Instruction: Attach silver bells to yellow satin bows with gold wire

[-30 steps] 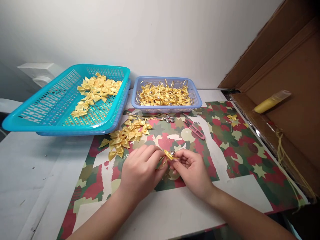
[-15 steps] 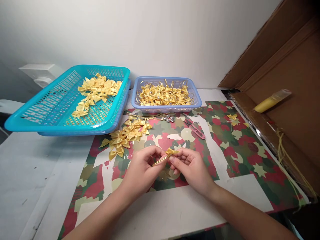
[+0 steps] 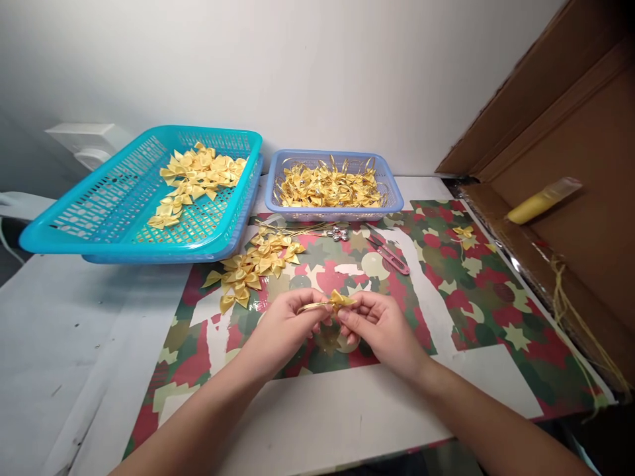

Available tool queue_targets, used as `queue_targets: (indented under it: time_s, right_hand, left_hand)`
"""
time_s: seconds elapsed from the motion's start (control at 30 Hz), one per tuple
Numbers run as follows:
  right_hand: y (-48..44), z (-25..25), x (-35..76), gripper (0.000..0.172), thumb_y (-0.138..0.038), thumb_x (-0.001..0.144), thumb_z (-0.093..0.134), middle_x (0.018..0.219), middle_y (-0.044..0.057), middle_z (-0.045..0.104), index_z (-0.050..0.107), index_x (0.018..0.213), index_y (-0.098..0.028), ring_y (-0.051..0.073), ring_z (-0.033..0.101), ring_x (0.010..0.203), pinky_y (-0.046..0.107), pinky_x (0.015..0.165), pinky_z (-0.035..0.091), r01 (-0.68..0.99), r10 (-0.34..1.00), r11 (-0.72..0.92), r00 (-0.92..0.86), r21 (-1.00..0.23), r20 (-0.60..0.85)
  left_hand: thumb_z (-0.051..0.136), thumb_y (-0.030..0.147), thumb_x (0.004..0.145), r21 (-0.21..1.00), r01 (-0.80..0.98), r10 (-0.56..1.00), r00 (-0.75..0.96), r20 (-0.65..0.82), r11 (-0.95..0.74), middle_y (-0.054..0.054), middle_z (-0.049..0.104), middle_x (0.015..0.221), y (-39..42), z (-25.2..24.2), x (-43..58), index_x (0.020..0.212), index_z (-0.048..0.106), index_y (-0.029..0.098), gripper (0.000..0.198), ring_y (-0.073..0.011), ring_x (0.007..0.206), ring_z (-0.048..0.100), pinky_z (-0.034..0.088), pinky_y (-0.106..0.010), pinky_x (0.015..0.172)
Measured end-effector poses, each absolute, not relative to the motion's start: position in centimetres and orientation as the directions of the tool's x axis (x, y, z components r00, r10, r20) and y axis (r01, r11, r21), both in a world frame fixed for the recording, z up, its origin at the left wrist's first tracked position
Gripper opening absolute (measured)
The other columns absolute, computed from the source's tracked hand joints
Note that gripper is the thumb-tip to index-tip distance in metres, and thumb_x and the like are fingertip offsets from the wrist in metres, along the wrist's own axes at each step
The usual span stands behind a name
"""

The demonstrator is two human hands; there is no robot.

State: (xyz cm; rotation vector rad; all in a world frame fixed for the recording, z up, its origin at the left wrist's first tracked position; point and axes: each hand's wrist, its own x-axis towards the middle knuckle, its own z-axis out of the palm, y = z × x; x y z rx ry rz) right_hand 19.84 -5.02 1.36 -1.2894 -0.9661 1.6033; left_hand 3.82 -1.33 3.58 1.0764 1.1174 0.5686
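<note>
Probably, the main danger is slipping: the left hand [image 3: 290, 317] has its grip closed on the gold cord [image 3: 311, 307], and the right hand [image 3: 384, 327] pinches the yellow bow [image 3: 341, 299], which is between both hands, at the clock's centre. Too light a pinch may free the cord; too hard may crease the bow. The silver balls [image 3: 342, 236] at twelve o'clock could roll, if a finger bumps them.
</note>
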Motion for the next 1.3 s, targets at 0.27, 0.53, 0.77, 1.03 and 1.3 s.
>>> queue_targets:
  time_s: [0.27,0.53,0.77,1.03,1.3]
  right_hand:
    - [-4.94,1.52,20.03,0.032,-0.043,0.069,0.079,0.057,-0.003,0.062,0.064,0.075,-0.015,0.006,0.056,0.047,0.019,0.048,0.05,-0.169,0.917,-0.387,-0.174,-0.906,-0.359]
    - [-4.84,1.0,20.28,0.03,-0.042,0.072,0.077,0.057,-0.003,0.062,0.063,0.074,-0.015,0.006,0.056,0.047,0.018,0.048,0.049,-0.192,0.906,-0.401,-0.224,-0.896,-0.358]
    - [-4.78,0.87,20.47,0.032,-0.043,0.071,0.078,0.057,-0.003,0.063,0.063,0.074,-0.015,0.006,0.057,0.048,0.017,0.048,0.049,-0.198,0.905,-0.399,-0.244,-0.895,-0.349]
    - [-4.79,0.88,20.6,0.03,-0.042,0.07,0.08,0.057,-0.004,0.062,0.063,0.073,-0.016,0.007,0.058,0.049,0.017,0.048,0.048,-0.187,0.904,-0.393,-0.26,-0.901,-0.34]
    - [-4.77,1.09,20.53,0.028,-0.037,0.067,0.083,0.056,-0.004,0.061,0.064,0.07,-0.016,0.007,0.057,0.05,0.018,0.048,0.048,-0.227,0.902,-0.387,-0.294,-0.894,-0.316]
  left_hand:
    - [0.064,0.032,0.065,0.901,0.125,0.829,0.355,-0.431,0.415,0.004,0.05,0.054,-1.3,3.74,3.82,0.058,0.057,0.016,0.019,-0.0089,0.052,0.041,0.031,-0.02,0.05]
    - [0.067,0.035,0.068,0.897,0.085,0.816,0.386,-0.43,0.433,0.004,0.048,0.052,-1.32,3.58,3.65,0.059,0.058,0.016,0.023,-0.0081,0.05,0.038,0.03,-0.02,0.049]
    - [0.067,0.035,0.07,0.906,0.091,0.819,0.396,-0.414,0.414,0.004,0.046,0.054,-1.38,3.56,3.64,0.058,0.057,0.016,0.025,-0.0081,0.051,0.038,0.033,-0.02,0.049]
    - [0.061,0.035,0.074,0.922,0.112,0.831,0.403,-0.383,0.371,0.003,0.049,0.055,-1.51,3.7,3.55,0.058,0.053,0.017,0.026,-0.0084,0.05,0.041,0.036,-0.02,0.049]
    - [0.063,0.036,0.075,0.923,0.087,0.812,0.45,-0.372,0.375,0.002,0.052,0.058,-1.8,3.71,3.43,0.062,0.055,0.016,0.025,-0.0083,0.051,0.045,0.035,-0.019,0.049]
